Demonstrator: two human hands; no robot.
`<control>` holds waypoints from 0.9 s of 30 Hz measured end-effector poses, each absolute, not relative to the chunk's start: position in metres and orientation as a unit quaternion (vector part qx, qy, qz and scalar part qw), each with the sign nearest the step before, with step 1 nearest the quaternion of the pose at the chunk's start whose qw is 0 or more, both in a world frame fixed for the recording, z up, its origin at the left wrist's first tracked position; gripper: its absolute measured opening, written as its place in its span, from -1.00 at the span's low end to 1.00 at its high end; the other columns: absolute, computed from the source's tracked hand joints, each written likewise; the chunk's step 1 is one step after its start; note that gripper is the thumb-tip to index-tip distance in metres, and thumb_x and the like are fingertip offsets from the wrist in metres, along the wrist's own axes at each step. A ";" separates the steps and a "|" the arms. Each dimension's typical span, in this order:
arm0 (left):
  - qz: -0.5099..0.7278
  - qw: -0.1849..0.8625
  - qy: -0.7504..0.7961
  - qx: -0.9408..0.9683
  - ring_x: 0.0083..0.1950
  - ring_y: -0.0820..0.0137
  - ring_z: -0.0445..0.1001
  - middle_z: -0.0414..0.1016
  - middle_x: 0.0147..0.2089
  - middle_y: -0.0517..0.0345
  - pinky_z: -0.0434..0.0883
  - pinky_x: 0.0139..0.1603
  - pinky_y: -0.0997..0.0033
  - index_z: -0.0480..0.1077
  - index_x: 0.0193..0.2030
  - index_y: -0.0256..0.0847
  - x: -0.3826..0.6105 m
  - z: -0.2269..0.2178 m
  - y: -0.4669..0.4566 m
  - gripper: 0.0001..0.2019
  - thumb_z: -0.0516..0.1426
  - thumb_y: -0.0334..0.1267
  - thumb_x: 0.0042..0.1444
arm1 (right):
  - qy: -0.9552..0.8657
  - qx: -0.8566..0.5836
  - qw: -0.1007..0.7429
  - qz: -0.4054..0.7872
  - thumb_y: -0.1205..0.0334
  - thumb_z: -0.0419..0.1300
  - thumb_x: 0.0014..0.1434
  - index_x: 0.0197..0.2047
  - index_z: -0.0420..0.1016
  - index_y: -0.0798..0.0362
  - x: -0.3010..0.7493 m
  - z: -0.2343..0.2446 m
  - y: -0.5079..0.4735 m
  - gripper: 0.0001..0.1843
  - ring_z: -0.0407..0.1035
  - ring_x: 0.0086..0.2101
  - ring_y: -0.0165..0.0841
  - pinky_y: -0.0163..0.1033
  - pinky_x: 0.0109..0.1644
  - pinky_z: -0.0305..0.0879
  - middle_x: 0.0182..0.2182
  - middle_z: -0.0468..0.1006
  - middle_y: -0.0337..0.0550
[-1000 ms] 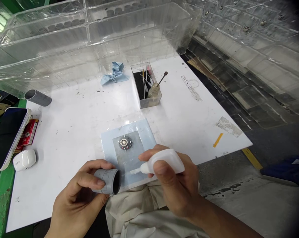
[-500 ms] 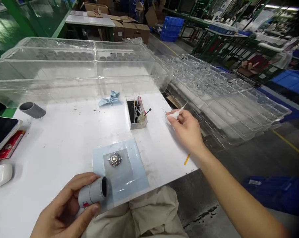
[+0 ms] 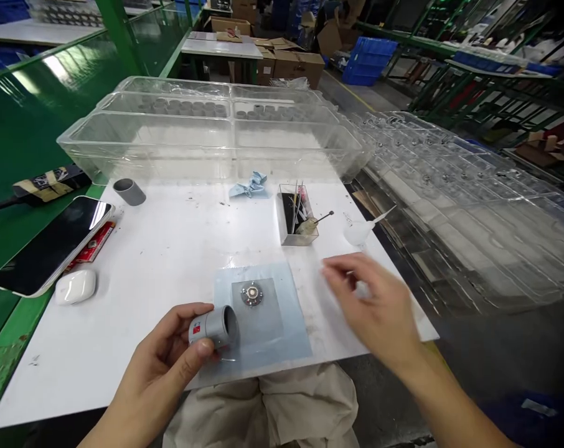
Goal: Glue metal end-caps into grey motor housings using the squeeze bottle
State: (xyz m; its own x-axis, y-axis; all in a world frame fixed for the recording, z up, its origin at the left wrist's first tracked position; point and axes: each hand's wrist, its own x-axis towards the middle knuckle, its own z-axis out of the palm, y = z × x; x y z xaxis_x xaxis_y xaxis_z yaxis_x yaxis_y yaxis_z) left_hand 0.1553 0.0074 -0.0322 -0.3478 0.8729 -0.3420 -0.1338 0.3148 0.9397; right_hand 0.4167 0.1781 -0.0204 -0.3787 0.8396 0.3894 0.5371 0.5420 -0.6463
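My left hand [image 3: 170, 361] grips a short grey tube [image 3: 207, 328] with a red mark on its side, its open end facing right. The tube is held over the lower left of a light blue sheet [image 3: 296, 336]. On that sheet a grey square pad [image 3: 267, 317] carries a small round metal part [image 3: 251, 294] with a ring of studs. My right hand [image 3: 375, 305], slightly blurred, hovers over the table's right side with curled fingers and nothing visible in them. Beyond it a white squeeze bottle [image 3: 357, 233] with a long thin nozzle stands by the table edge.
A clear box [image 3: 294, 239] holds tweezers and small tools. Behind it lies a crumpled blue cloth [image 3: 251, 186]. Another grey tube [image 3: 129, 192], a phone [image 3: 53, 249] and a white mouse-like object [image 3: 75, 287] are at left. Clear trays [image 3: 146, 134] stand at the back, more [image 3: 459, 205] at right.
My right hand has let go of the white bottle and moved back toward me. My left hand still holds the tube, its red mark now more toward me. The view has shifted left.
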 end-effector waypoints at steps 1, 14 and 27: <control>0.510 0.492 0.650 0.274 -0.26 0.34 0.63 0.64 -0.33 0.20 0.60 -0.15 0.48 0.50 0.09 -0.06 0.156 -0.031 0.008 -0.56 0.34 0.09 0.17 | -0.836 -0.379 0.315 0.240 0.21 0.24 0.39 -0.02 0.60 -0.01 0.405 -0.016 0.168 -0.85 0.51 -0.23 -0.31 -0.17 -0.13 0.50 -0.18 0.63 -0.12; 0.562 0.540 0.592 0.208 -0.21 0.43 0.61 0.68 -0.19 0.23 0.56 -0.15 0.57 0.54 0.06 -0.08 0.164 -0.022 0.014 -0.59 0.45 -0.15 0.08 | -0.921 -0.324 0.129 0.173 0.23 0.18 0.41 -0.03 0.63 0.05 0.333 -0.013 0.151 -0.80 0.52 -0.18 -0.17 -0.07 -0.22 0.48 -0.23 0.62 -0.09; 0.538 0.553 0.599 0.216 -0.24 0.43 0.61 0.67 -0.28 0.23 0.54 -0.17 0.59 0.54 0.09 -0.06 0.160 -0.024 0.011 -0.55 0.44 -0.07 0.08 | -0.768 -0.300 0.319 0.466 0.43 0.33 0.13 -0.14 0.61 0.00 0.356 -0.008 0.132 -0.78 0.48 -0.29 -0.42 -0.34 -0.21 0.46 -0.27 0.63 -0.26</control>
